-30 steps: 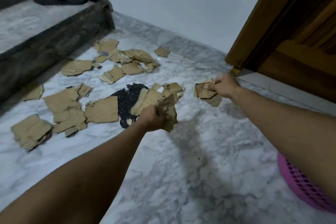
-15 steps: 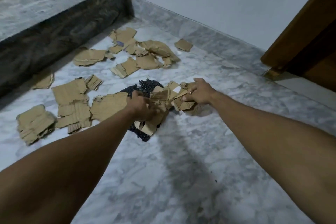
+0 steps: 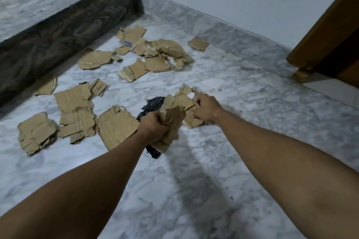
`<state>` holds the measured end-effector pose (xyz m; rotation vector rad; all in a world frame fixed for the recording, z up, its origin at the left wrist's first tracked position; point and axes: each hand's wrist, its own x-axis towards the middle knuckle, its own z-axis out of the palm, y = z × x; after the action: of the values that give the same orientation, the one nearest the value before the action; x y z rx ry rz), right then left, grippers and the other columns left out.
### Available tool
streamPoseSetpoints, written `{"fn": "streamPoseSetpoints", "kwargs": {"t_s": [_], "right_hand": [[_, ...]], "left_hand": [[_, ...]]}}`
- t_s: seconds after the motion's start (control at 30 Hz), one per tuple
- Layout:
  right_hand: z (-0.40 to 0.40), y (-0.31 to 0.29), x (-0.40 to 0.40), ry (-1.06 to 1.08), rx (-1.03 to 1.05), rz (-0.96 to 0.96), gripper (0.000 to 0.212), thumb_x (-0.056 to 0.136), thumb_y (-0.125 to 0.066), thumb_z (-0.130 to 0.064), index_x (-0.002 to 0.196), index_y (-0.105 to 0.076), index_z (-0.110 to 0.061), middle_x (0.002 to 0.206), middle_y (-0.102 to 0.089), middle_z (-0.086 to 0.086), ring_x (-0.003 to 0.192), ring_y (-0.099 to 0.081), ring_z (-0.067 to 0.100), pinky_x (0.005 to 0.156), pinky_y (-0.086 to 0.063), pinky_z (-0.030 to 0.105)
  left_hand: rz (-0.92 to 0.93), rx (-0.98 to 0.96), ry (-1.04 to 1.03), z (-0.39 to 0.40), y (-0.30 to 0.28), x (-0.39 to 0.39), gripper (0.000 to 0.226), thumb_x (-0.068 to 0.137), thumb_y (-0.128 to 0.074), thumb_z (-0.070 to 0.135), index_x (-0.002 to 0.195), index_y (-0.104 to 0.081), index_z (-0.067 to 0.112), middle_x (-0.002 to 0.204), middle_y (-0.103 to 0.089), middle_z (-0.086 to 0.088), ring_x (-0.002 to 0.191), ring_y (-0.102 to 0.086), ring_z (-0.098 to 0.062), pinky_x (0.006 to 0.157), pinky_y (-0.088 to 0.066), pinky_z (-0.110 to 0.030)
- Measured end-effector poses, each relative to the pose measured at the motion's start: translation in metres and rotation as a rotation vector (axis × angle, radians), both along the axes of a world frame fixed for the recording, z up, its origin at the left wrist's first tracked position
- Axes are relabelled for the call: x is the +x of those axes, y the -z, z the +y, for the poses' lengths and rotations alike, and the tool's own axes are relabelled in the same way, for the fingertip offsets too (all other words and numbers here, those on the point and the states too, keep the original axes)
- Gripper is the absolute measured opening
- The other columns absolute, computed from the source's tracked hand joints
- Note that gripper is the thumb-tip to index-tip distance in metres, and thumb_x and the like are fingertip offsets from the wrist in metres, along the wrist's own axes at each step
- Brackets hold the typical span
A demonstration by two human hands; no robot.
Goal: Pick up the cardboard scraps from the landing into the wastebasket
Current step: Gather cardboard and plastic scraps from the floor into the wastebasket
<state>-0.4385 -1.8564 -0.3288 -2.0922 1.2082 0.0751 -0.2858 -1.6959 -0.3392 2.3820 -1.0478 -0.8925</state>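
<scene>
Far left of the landing floor (image 3: 223, 170): stacked scrap pile (image 3: 37, 134), then ribbed scrap (image 3: 74, 108) and the large flat scrap (image 3: 116, 126), all lying flat, well apart from both hands except the flat one, which sits just beside the left wrist. More loose pieces farther back near the dark step (image 3: 58, 31), including a crumpled cluster (image 3: 161, 54) and a lone square scrap (image 3: 198, 44) by the wall. Centre: left hand (image 3: 152, 127), fingers curled tight round a bunch of cardboard scraps (image 3: 172, 122), bunch standing roughly upright out of the fist, over a dark speckled item (image 3: 153, 103) on the floor. Right hand (image 3: 205, 109) just beside it, fingers curled and pinching more scrap (image 3: 184, 101) at the bunch's right edge; the two handfuls touch. Wastebasket not in view, so its bearing from the hands can't be told. Judgement: left hand is nearer the remaining scraps, which all lie left and ahead; next reach goes that way, or both handfuls go to the basket first.
</scene>
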Motion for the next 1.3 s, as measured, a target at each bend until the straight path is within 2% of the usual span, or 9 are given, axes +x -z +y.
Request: {"fn": "streamPoseSetpoints", "kwargs": {"t_s": [0.07, 0.17, 0.33, 0.57, 0.73, 0.9, 0.97, 1.17, 1.3], "right_hand": [[0.012, 0.004, -0.013, 0.07, 0.034, -0.068, 0.037, 0.071, -0.081, -0.013, 0.096, -0.055, -0.019, 0.098, -0.055, 0.003, 0.088, -0.055, 0.023, 0.072, -0.05, 0.037], [0.025, -0.002, -0.042, 0.196, 0.014, -0.159, 0.032, 0.065, -0.083, -0.009, 0.076, -0.053, -0.017, 0.079, -0.052, -0.001, 0.074, -0.049, 0.019, 0.06, -0.042, 0.029], [0.035, -0.057, -0.095, 0.345, -0.067, -0.262, 0.033, 0.066, -0.086, -0.011, 0.077, -0.055, -0.01, 0.068, -0.045, -0.003, 0.064, -0.04, 0.014, 0.056, -0.033, 0.027], [0.06, -0.191, -0.186, 0.63, -0.243, -0.375, 0.041, 0.073, -0.086, -0.012, 0.109, -0.068, -0.007, 0.1, -0.068, 0.009, 0.097, -0.064, 0.027, 0.079, -0.05, 0.034], [0.089, -0.28, -0.283, 0.838, -0.412, -0.41, 0.031, 0.075, -0.084, -0.013, 0.094, -0.063, -0.022, 0.087, -0.059, -0.011, 0.084, -0.057, 0.011, 0.066, -0.039, 0.022], [0.127, -0.336, -0.388, 1.098, -0.51, -0.417, 0.03, 0.076, -0.081, -0.009, 0.102, -0.067, -0.017, 0.099, -0.069, -0.003, 0.087, -0.066, 0.014, 0.056, -0.04, 0.015], [0.147, -0.352, -0.431, 1.187, -0.562, -0.413, 0.024, 0.078, -0.078, -0.008, 0.097, -0.066, -0.017, 0.095, -0.067, -0.003, 0.081, -0.064, 0.012, 0.057, -0.042, 0.017], [0.19, -0.365, -0.542, 1.398, -0.623, -0.442, 0.026, 0.079, -0.077, -0.008, 0.093, -0.063, -0.024, 0.095, -0.069, -0.002, 0.09, -0.067, 0.022, 0.083, -0.058, 0.036], [0.201, -0.333, -0.587, 1.449, -0.606, -0.367, 0.026, 0.077, -0.079, -0.015, 0.097, -0.066, -0.026, 0.099, -0.07, -0.001, 0.095, -0.066, 0.024, 0.08, -0.053, 0.03]], "left_hand": [[0.018, -0.029, 0.015, 0.002, -0.005, -0.006, 0.022, 0.077, -0.076, 0.019, 0.075, -0.054, 0.019, 0.076, -0.06, -0.001, 0.074, -0.055, -0.019, 0.061, -0.041, -0.03], [0.045, -0.092, 0.042, 0.003, -0.019, -0.016, 0.025, 0.075, -0.078, 0.022, 0.074, -0.054, 0.016, 0.076, -0.062, -0.002, 0.073, -0.057, -0.018, 0.059, -0.043, -0.029], [0.126, -0.244, 0.137, -0.012, -0.07, -0.041, 0.028, 0.073, -0.081, 0.025, 0.071, -0.054, 0.02, 0.073, -0.061, 0.006, 0.069, -0.055, -0.01, 0.058, -0.041, -0.024], [0.251, -0.42, 0.315, -0.052, -0.182, -0.122, 0.039, 0.048, -0.075, 0.048, 0.068, -0.054, 0.022, 0.072, -0.062, 0.007, 0.068, -0.057, -0.013, 0.059, -0.045, -0.028], [0.327, -0.513, 0.509, -0.077, -0.257, -0.222, 0.039, 0.053, -0.081, 0.046, 0.069, -0.053, 0.023, 0.076, -0.067, 0.006, 0.071, -0.061, -0.014, 0.06, -0.052, -0.033], [0.418, -0.561, 0.711, -0.082, -0.314, -0.341, 0.033, 0.071, -0.084, 0.03, 0.087, -0.06, 0.014, 0.09, -0.07, 0.005, 0.084, -0.068, -0.012, 0.067, -0.061, -0.031], [0.485, -0.564, 0.801, -0.078, -0.332, -0.389, 0.025, 0.078, -0.081, 0.024, 0.086, -0.058, 0.018, 0.094, -0.068, 0.004, 0.087, -0.068, -0.012, 0.067, -0.059, -0.024], [0.539, -0.572, 0.997, -0.057, -0.353, -0.524, 0.02, 0.081, -0.078, 0.024, 0.085, -0.059, 0.021, 0.09, -0.067, 0.001, 0.091, -0.066, -0.022, 0.081, -0.057, -0.038], [0.52, -0.469, 1.007, -0.054, -0.317, -0.585, 0.026, 0.082, -0.078, 0.025, 0.077, -0.053, 0.021, 0.085, -0.065, -0.004, 0.084, -0.065, -0.027, 0.08, -0.054, -0.038]]}}
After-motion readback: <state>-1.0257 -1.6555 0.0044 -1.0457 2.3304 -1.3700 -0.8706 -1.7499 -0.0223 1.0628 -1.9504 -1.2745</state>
